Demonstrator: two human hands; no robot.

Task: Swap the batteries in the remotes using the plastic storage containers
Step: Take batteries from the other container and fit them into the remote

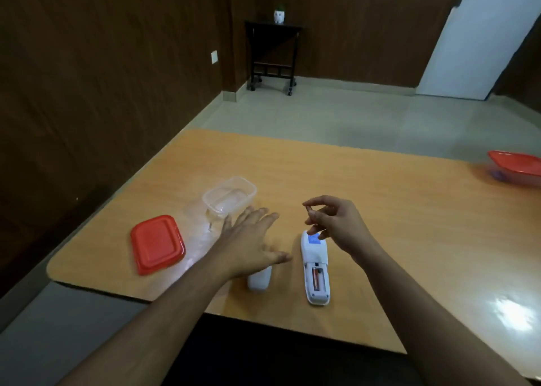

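A: Orange wood, that desk, and nearly everything sits at its near left end. From over the person's head I see one white remote lying face down, back cover off, one battery left in the bay.

B: And its long axis?

A: Running away from the person, bay end nearest them. The right hand hangs just above its far end, thumb and forefinger pinched on something small and dark. A battery, I'd guess, but it's too small to be sure.

B: The other hand?

A: The left hand is flat and spread, holding nothing, blurred, palm down over a second white remote of which only the near end shows. That one lies just left of the open remote, roughly parallel.

B: Where would the pinched thing go?

A: The clear container stands open beyond the left hand's fingertips, up and to the left of the pinching grip. Its red lid lies flat further left, apart from it. The right hand would have to cross over the left to reach it. Another red-lidded container sits closed at the far right edge, well apart.
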